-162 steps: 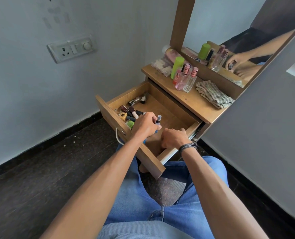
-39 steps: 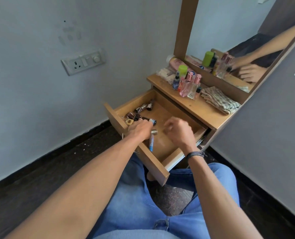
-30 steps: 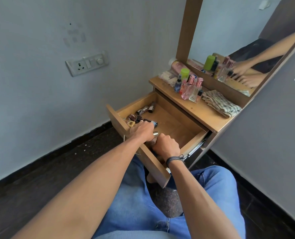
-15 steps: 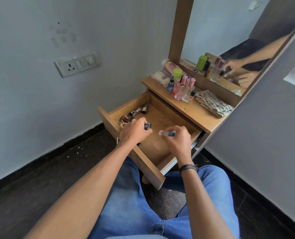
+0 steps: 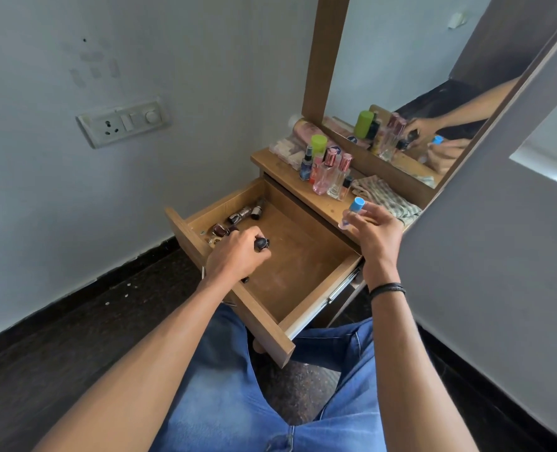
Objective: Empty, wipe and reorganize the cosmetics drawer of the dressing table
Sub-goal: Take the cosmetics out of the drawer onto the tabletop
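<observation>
1. Wood makes up the drawer, which is pulled far out, its front panel over the person's jeans.
2. I count two hands at work. The left hand is low in the drawer, fingers curled round one dark bottle. The right hand is raised over the drawer's far right corner, pinching one clear bottle with a blue cap.
3. Loose bottles huddle in the drawer's far left corner. There are at least four, but they lie too close together to count exactly.
4. The table top carries two pink-capped bottles side by side, one green-capped bottle, one blue spray, one black-capped vial, one tube lying by the mirror, and one cloth.
5. Bare drawer floor shows across the middle, near and right parts. A bare strip runs along the table's front edge, between the bottles and the drawer.
</observation>
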